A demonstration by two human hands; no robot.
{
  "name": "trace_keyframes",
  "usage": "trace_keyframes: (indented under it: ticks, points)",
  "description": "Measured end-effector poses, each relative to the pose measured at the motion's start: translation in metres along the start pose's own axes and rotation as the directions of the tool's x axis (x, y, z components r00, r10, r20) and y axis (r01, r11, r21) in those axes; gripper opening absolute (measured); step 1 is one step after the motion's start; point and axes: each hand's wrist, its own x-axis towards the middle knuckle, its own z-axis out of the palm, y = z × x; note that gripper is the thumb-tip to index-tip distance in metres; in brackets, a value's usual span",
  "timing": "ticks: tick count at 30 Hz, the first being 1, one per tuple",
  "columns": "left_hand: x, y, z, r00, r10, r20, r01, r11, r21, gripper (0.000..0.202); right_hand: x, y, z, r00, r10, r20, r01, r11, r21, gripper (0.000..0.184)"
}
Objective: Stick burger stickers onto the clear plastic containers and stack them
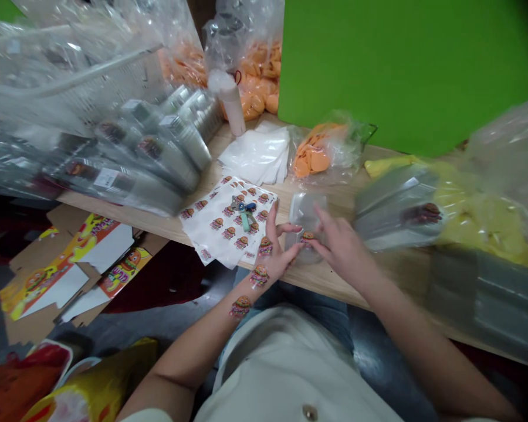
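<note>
A small clear plastic container [305, 225] stands on the wooden table [334, 272], with a burger sticker [308, 237] on its front. My right hand [341, 246], blurred by motion, has its fingers on the container beside that sticker. My left hand [275, 249] is spread with nothing in it, its fingertips close to the container. Burger stickers [259, 275] also sit on the back of that hand and along the forearm. To the left lies a sticker sheet [226, 225], with a small bunch of keys [242, 210] on top.
Bagged stacks of clear containers [136, 152] crowd the back left of the table. Orange sweets in bags [257, 88], white paper sheets [257, 153], a white bottle [231, 102] and bagged yellow sweets [484, 225] surround the work spot. Flattened printed cardboard [70, 275] lies on the floor.
</note>
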Motion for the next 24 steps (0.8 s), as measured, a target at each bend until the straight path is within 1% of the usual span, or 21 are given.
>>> trace_keyframes:
  ticks: [1, 2, 3, 4, 5, 6, 7, 8, 9, 10, 11, 12, 13, 14, 15, 17, 18, 19, 21, 23, 24]
  points:
    - [0.000, 0.001, 0.000, 1.000, 0.001, 0.003, -0.001, 1.000, 0.008, 0.095, -0.005, 0.000, 0.001, 0.993, 0.012, -0.115, -0.020, 0.997, -0.068, 0.069]
    - [0.001, 0.003, 0.000, 1.000, 0.001, 0.010, -0.001, 1.000, 0.008, 0.095, -0.009, 0.000, 0.004, 0.981, 0.015, -0.194, -0.035, 0.995, -0.097, 0.076]
    - [0.001, 0.004, -0.002, 1.000, 0.002, 0.019, -0.002, 1.000, -0.001, 0.094, -0.012, 0.000, 0.007, 0.976, 0.006, -0.218, -0.028, 0.995, -0.096, 0.083]
    - [0.002, 0.005, -0.006, 1.000, 0.005, 0.021, -0.005, 1.000, -0.016, 0.093, -0.014, 0.000, 0.010, 0.982, -0.017, -0.188, 0.002, 0.997, -0.075, 0.088]
    - [0.003, 0.007, -0.011, 1.000, 0.009, 0.005, -0.009, 0.999, -0.033, 0.091, -0.016, 0.000, 0.013, 0.991, -0.048, -0.124, 0.044, 0.998, -0.035, 0.088]
    - [0.005, 0.009, -0.017, 0.999, 0.012, -0.034, -0.013, 0.999, -0.048, 0.089, -0.016, -0.001, 0.014, 0.995, -0.076, -0.060, 0.077, 0.997, 0.020, 0.085]
    - [0.007, 0.011, -0.025, 0.996, 0.011, -0.091, -0.017, 0.998, -0.062, 0.087, -0.016, 0.000, 0.013, 0.997, -0.078, -0.026, 0.080, 0.993, 0.084, 0.080]
    - [0.009, 0.014, -0.032, 0.988, 0.007, -0.157, -0.020, 0.997, -0.078, 0.086, -0.016, 0.001, 0.008, 0.998, -0.054, -0.034, 0.058, 0.986, 0.156, 0.076]
    - [0.011, 0.019, -0.039, 0.976, -0.005, -0.216, -0.017, 0.995, -0.100, 0.085, -0.016, 0.003, -0.001, 0.998, -0.011, -0.068, 0.027, 0.970, 0.240, 0.075]
    - [0.013, 0.025, -0.044, 0.966, -0.030, -0.255, -0.005, 0.991, -0.134, 0.085, -0.017, 0.006, -0.012, 0.993, 0.039, -0.107, -0.001, 0.942, 0.336, 0.076]
    - [0.014, 0.032, -0.047, 0.963, -0.063, -0.261, 0.014, 0.983, -0.185, 0.086, -0.020, 0.010, -0.026, 0.987, 0.086, -0.137, -0.020, 0.903, 0.430, 0.077]
    - [0.015, 0.041, -0.045, 0.969, -0.099, -0.227, 0.039, 0.967, -0.253, 0.087, -0.023, 0.014, -0.040, 0.980, 0.125, -0.154, -0.029, 0.860, 0.510, 0.078]
    - [0.016, 0.051, -0.040, 0.979, -0.134, -0.154, 0.077, 0.940, -0.331, 0.089, -0.027, 0.018, -0.053, 0.976, 0.149, -0.161, -0.032, 0.822, 0.569, 0.078]
    - [0.016, 0.063, -0.032, 0.985, -0.165, -0.049, 0.131, 0.903, -0.408, 0.090, -0.031, 0.021, -0.065, 0.974, 0.160, -0.162, -0.030, 0.797, 0.603, 0.078]
    - [0.015, 0.074, -0.021, 0.980, -0.185, 0.076, 0.199, 0.859, -0.472, 0.093, -0.036, 0.023, -0.074, 0.974, 0.162, -0.158, -0.032, 0.790, 0.612, 0.079]
    - [0.015, 0.097, 0.007, 0.932, -0.204, 0.299, 0.340, 0.780, -0.525, 0.098, -0.044, 0.026, -0.086, 0.976, 0.151, -0.160, -0.036, 0.827, 0.561, 0.081]
    - [0.015, 0.106, 0.021, 0.907, -0.216, 0.363, 0.389, 0.759, -0.521, 0.099, -0.048, 0.026, -0.089, 0.974, 0.147, -0.173, -0.038, 0.856, 0.515, 0.082]
    - [0.017, 0.112, 0.034, 0.887, -0.225, 0.404, 0.424, 0.745, -0.516, 0.100, -0.052, 0.026, -0.091, 0.971, 0.144, -0.192, -0.038, 0.884, 0.467, 0.083]
    - [0.022, 0.119, 0.054, 0.862, -0.234, 0.451, 0.463, 0.725, -0.510, 0.098, -0.058, 0.025, -0.098, 0.972, 0.127, -0.200, -0.044, 0.925, 0.378, 0.085]
    - [0.028, 0.119, 0.065, 0.836, -0.229, 0.498, 0.493, 0.711, -0.502, 0.093, -0.062, 0.029, -0.108, 0.982, 0.090, -0.166, -0.040, 0.958, 0.284, 0.084]
    - [0.030, 0.117, 0.068, 0.838, -0.217, 0.502, 0.484, 0.719, -0.498, 0.091, -0.062, 0.033, -0.115, 0.984, 0.076, -0.159, -0.037, 0.972, 0.233, 0.083]
